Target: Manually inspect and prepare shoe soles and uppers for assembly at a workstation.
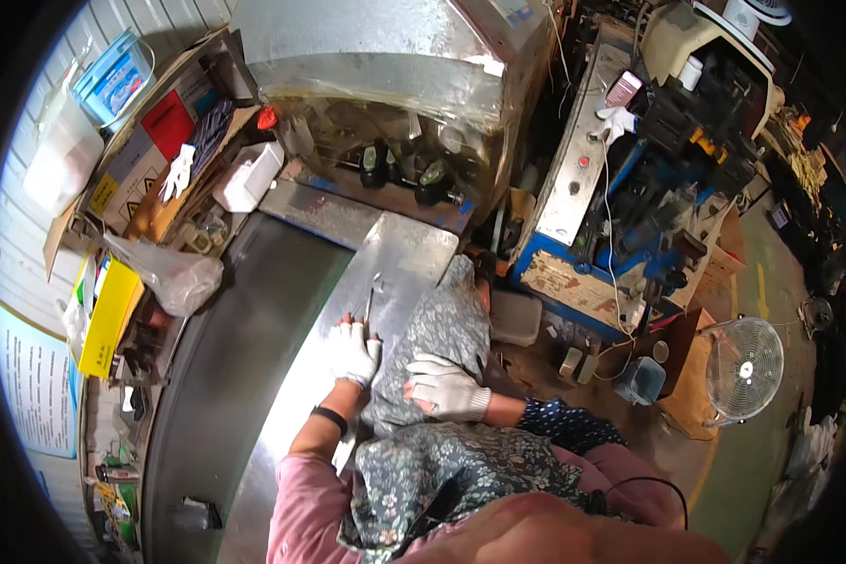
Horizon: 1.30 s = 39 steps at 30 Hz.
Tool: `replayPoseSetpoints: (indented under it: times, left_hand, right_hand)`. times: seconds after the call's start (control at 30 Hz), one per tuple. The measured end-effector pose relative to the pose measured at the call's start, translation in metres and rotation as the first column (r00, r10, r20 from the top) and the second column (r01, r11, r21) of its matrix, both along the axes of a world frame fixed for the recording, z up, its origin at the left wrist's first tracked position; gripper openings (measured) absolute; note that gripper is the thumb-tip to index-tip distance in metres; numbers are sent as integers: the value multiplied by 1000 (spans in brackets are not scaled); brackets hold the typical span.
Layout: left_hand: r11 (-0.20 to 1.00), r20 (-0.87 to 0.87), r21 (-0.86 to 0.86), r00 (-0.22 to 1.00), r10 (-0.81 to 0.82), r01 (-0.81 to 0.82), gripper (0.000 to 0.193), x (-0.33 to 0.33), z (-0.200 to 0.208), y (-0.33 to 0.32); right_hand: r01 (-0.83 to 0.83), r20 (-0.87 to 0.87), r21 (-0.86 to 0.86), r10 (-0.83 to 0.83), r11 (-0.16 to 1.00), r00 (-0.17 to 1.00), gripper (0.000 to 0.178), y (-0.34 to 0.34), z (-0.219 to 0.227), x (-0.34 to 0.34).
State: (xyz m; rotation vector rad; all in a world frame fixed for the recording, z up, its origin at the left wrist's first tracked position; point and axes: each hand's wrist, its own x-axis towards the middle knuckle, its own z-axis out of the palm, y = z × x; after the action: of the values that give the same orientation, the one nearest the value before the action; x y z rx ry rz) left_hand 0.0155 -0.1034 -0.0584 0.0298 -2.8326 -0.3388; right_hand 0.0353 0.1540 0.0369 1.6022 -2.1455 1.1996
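Well, my left hand (352, 355) lay open on the shiny metal table (399, 249), and a thin stick (369, 301) lay just past my fingertips. My right hand (444, 387) rested on my flowery apron (453, 320), fingers bent, and I couldn't tell if it held anything.
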Motion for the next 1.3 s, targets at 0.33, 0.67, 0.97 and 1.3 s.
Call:
replayPoseSetpoints:
  times: [0.33,0.67,0.97,1.3]
  left_hand:
    - [961,-105,105,958,268,-257,65,124,20,-91]
    - [60,-90,131,49,995,-990,41,390,56,-228]
    - [442,261,421,572,777,-792,51,295,35,-224]
    - [741,206,171,759,618,-650,53,232,47,-207]
  right_hand:
    - [4,-71,251,14,968,997,20,-3,-21,3]
    - [-6,-69,208,21,978,997,23,-14,-36,4]
    - [74,-207,-42,-81,996,975,12,-8,-39,0]
    - [100,-267,41,-86,994,960,13,-18,-56,9]
